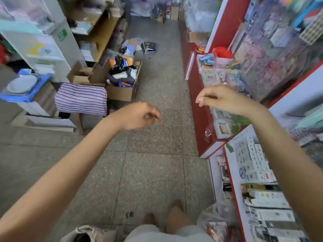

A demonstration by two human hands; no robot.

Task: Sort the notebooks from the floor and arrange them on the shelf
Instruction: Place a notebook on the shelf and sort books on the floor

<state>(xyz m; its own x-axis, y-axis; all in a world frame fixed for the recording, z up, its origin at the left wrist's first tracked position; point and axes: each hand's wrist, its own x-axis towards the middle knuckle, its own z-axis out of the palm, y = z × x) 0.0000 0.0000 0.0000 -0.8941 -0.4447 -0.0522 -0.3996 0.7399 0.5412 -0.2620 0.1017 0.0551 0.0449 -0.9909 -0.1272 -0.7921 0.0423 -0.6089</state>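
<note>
Hovering: two hands (138,116) (222,100), one notebook stack (149,48).

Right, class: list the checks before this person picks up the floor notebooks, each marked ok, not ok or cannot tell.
1. Left hand free: ok, holds nothing.
2. Right hand free: ok, holds nothing.
3. Notebook stack in sight: ok, on floor ahead.
4. Stack within reach: not ok, far ahead.
5. Cardboard box off the path: ok, at left.
6. Room on red shelf: cannot tell.
</note>
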